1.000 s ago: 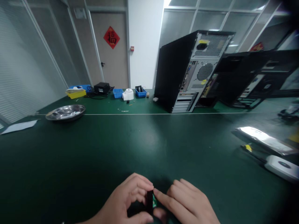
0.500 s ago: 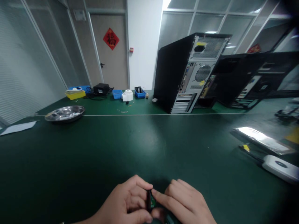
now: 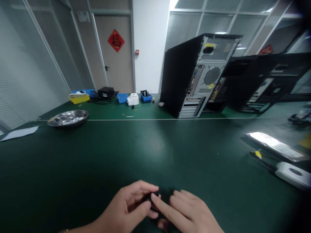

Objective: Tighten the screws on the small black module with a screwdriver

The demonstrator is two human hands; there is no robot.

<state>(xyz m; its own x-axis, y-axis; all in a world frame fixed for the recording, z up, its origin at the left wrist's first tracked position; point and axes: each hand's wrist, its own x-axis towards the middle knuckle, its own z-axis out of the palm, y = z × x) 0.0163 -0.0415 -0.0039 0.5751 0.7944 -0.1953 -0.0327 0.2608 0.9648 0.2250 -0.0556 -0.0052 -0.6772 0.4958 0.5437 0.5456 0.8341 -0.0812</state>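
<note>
My left hand (image 3: 132, 207) and my right hand (image 3: 188, 213) meet at the near edge of the dark green table (image 3: 150, 149). Both are curled round a small black part (image 3: 155, 194), of which only the top shows between the fingertips. My left thumb and fingers pinch it from the left. My right forefinger presses on it from the right, the other right fingers bent beside it. The rest of the part is hidden by the hands.
A steel bowl (image 3: 68, 117) stands at the far left, with a white sheet (image 3: 19, 132) near it. Black computer towers (image 3: 196, 74) stand at the back right. Blue and yellow bins (image 3: 122, 97) line the far edge. A silver bag (image 3: 274, 145) and a white device (image 3: 293, 174) lie at right.
The small part stood upright with a green face showing; now it has sunk lower between the fingers and only a black tip shows. Both hands have closed in over it.
</note>
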